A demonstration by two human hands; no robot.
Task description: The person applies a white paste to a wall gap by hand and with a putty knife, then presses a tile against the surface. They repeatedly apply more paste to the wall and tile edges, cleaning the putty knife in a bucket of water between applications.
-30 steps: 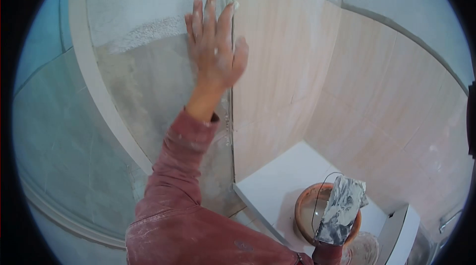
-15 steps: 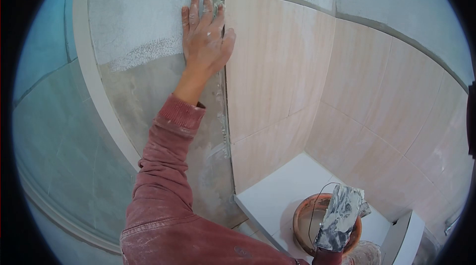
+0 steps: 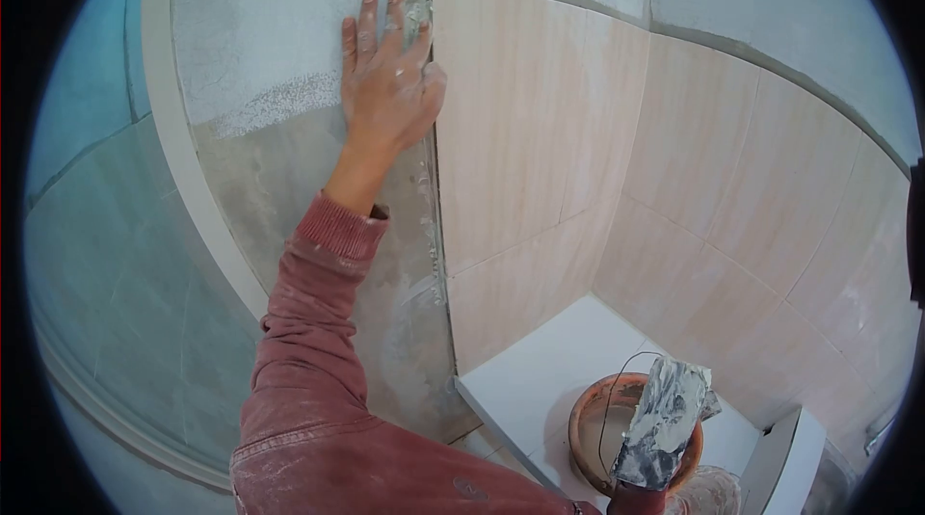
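Observation:
Against the wall point(image 3: 289, 168), my left hand point(image 3: 387, 77) has its fingers spread and holds nothing. Its thumb side is close to the left edge of a beige tile point(image 3: 511, 120), near the top corner. My right hand is hidden behind a mortar-covered trowel point(image 3: 661, 419), held up just above the right sleeve point(image 3: 636, 500). The trowel blade is over an orange-brown bucket point(image 3: 581, 433) with a thin wire handle. Bits of mortar line the tile's left edge.
The bucket rests on a white ledge point(image 3: 525, 351) in the corner. More beige tiles point(image 3: 732, 158) cover the right wall. On the left are a pale frame strip point(image 3: 183, 163) and a bluish-green panel point(image 3: 116, 255). A white upright piece point(image 3: 795, 462) stands at lower right.
My left hand and forearm have shifted slightly left, away from the tile face toward the bare wall. The trowel has barely moved.

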